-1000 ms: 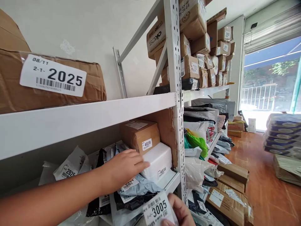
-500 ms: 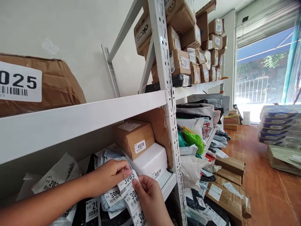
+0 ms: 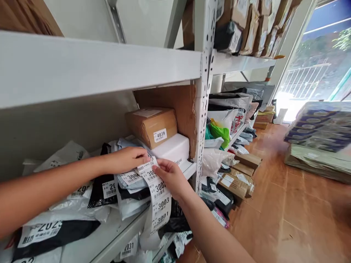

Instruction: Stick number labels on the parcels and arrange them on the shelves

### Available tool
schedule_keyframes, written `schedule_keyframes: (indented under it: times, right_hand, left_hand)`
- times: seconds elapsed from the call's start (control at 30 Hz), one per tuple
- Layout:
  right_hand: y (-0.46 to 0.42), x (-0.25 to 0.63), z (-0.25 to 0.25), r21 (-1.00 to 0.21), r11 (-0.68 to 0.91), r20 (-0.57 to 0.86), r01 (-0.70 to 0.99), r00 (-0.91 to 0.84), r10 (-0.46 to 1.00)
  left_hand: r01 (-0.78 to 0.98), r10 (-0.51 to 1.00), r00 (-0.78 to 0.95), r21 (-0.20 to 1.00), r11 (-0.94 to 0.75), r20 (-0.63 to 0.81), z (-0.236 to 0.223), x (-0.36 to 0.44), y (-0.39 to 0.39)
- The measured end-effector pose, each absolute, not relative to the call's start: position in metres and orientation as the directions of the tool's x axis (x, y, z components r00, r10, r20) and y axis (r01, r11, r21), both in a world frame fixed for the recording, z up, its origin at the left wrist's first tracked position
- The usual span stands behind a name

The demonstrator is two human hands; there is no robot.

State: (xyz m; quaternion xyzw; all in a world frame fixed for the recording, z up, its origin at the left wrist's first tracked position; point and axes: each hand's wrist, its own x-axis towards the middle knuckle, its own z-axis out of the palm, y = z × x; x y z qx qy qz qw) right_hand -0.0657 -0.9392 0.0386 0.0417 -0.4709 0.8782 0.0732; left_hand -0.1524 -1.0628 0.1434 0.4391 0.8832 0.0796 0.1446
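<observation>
A long strip of white number labels (image 3: 159,204) hangs down over the shelf's front edge, printed with 3002, 3003 and 3001 among others. My right hand (image 3: 172,177) pinches its upper right side between thumb and fingers. At the top end, my left hand (image 3: 131,160) has its fingers closed on the strip's edge; the fingertips are partly hidden. Just below the left hand, a label reading 3004 (image 3: 131,178) lies on a pale plastic mailer. Behind the hands a brown carton marked 4039 (image 3: 153,128) rests on a white parcel marked 4038 (image 3: 175,146).
Bagged parcels (image 3: 63,182) crowd the shelf at left. A white perforated post (image 3: 203,120) stands right of the hands, and a shelf beam (image 3: 104,65) crosses above. More cartons (image 3: 233,184) lie along the floor, with wrapped packs (image 3: 318,126) farther right.
The view has tilted down, showing more of the shelf, floor and hanging label strip. Both hands stay at the strip's upper end, the 3005 label now mostly covered.
</observation>
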Motion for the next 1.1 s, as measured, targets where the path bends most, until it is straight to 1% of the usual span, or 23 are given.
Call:
schedule_keyframes:
  times: [0.07, 0.13, 0.2, 0.3, 0.37, 0.43, 0.57, 0.63, 0.73, 0.87, 1.0, 1.1]
  right_hand:
    - [-0.939, -0.066, 0.039, -0.824, -0.549, 0.120, -0.145, -0.989, 0.080]
    - [-0.940, -0.068, 0.038, -0.850, -0.508, 0.101, -0.135, -0.990, 0.094]
    - [-0.943, -0.069, 0.037, -0.903, -0.395, 0.110, -0.170, -0.979, 0.172]
    - [-0.947, -0.069, 0.037, -0.962, -0.149, 0.171, -0.231, -0.927, 0.334]
    - [-0.948, -0.068, 0.037, -0.968, -0.068, 0.195, -0.241, -0.896, 0.399]
    - [-0.948, -0.066, 0.036, -0.962, -0.088, 0.204, -0.258, -0.895, 0.395]
    - [-0.948, -0.061, 0.035, -0.912, -0.312, 0.178, -0.266, -0.942, 0.285]
    - [-0.950, -0.060, 0.036, -0.885, -0.394, 0.147, -0.248, -0.952, 0.268]
    - [-0.952, -0.061, 0.037, -0.892, -0.380, 0.133, -0.245, -0.945, 0.297]
    - [-0.952, -0.066, 0.036, -0.910, -0.334, 0.133, -0.247, -0.935, 0.330]
    - [-0.952, -0.069, 0.034, -0.912, -0.328, 0.112, -0.247, -0.919, 0.379]
    - [-0.950, -0.066, 0.034, -0.901, -0.353, 0.102, -0.251, -0.915, 0.391]
  left_hand:
    - [0.726, 0.782, -0.593, 0.292, 0.622, -0.190, 0.142, -0.156, -1.063]
    - [0.709, 0.767, -0.618, 0.300, 0.639, -0.172, 0.140, -0.156, -1.063]
    - [0.696, 0.749, -0.647, 0.291, 0.657, -0.144, 0.140, -0.153, -1.062]
    - [0.682, 0.719, -0.687, 0.250, 0.687, -0.104, 0.138, -0.150, -1.060]
    - [0.687, 0.715, -0.693, 0.214, 0.694, -0.091, 0.138, -0.150, -1.059]
    - [0.694, 0.721, -0.685, 0.206, 0.690, -0.108, 0.139, -0.150, -1.058]
    - [0.678, 0.753, -0.624, 0.333, 0.655, -0.210, 0.143, -0.151, -1.059]
    - [0.657, 0.749, -0.619, 0.364, 0.660, -0.239, 0.147, -0.149, -1.060]
    - [0.659, 0.745, -0.631, 0.359, 0.661, -0.215, 0.148, -0.148, -1.061]
    - [0.695, 0.744, -0.656, 0.285, 0.660, -0.124, 0.141, -0.148, -1.062]
    - [0.744, 0.754, -0.656, 0.136, 0.654, -0.039, 0.132, -0.145, -1.062]
    - [0.763, 0.763, -0.646, 0.020, 0.647, -0.020, 0.130, -0.139, -1.060]
